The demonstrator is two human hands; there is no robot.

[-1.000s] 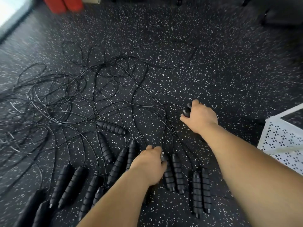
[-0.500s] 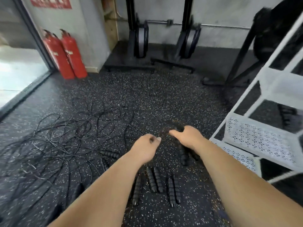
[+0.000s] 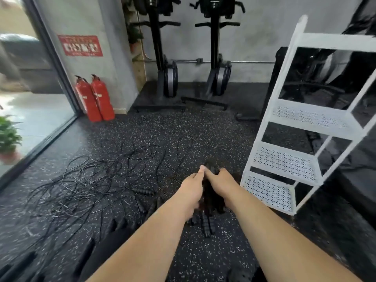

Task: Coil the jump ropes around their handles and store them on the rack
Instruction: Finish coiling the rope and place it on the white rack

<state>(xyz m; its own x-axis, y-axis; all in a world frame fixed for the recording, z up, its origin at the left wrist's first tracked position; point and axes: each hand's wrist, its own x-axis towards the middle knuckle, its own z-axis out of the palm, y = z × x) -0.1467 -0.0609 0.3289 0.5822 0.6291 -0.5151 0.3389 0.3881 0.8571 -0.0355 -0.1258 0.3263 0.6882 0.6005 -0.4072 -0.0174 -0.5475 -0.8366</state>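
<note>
Black floor point(image 3: 183, 135) flecked all over with small white speckles. Thin black cords point(image 3: 85, 184) and ribbed black handles point(image 3: 206, 222). A white rack point(image 3: 284, 163), its shelves punched with a regular pattern of small holes. Two red fire extinguishers point(image 3: 94, 98). A red sign point(image 3: 80, 45) with white lettering. A grey wall point(image 3: 254, 37). A green plant point(image 3: 8, 137).

Held handle point(image 3: 212, 170) blurred, rack point(image 3: 284, 165) cut off at right edge
</note>
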